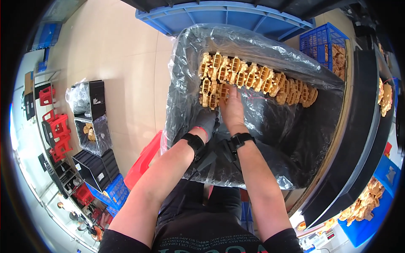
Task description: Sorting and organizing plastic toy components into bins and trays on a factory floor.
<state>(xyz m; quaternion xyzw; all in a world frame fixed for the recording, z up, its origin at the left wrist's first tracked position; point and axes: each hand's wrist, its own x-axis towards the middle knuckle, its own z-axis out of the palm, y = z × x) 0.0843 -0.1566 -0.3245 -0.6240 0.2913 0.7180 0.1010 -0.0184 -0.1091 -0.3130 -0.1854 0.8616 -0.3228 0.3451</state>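
Observation:
Tan moulded parts point(252, 76) with oval slots stand packed in a long row along the far side of a bin lined with clear plastic point(274, 139). A shorter second row of the same parts point(206, 87) begins at the left, on the near side. My bare right hand point(232, 110) reaches to that row's right end, thumb and fingers closed about a tan slotted part point(223, 92). Just left of it, my left hand point(206, 120), in a dark grey glove, is close below the short row. Its fingers blend into the dark liner and cannot be made out.
A blue crate point(185, 21) lies beyond the bin. Along the right runs a black-edged bench point(363, 126); a blue basket of tan parts point(329, 50) stands at the far right. A red plastic piece point(143, 160) is by my left forearm. Black crates point(96, 168) stand on the left floor.

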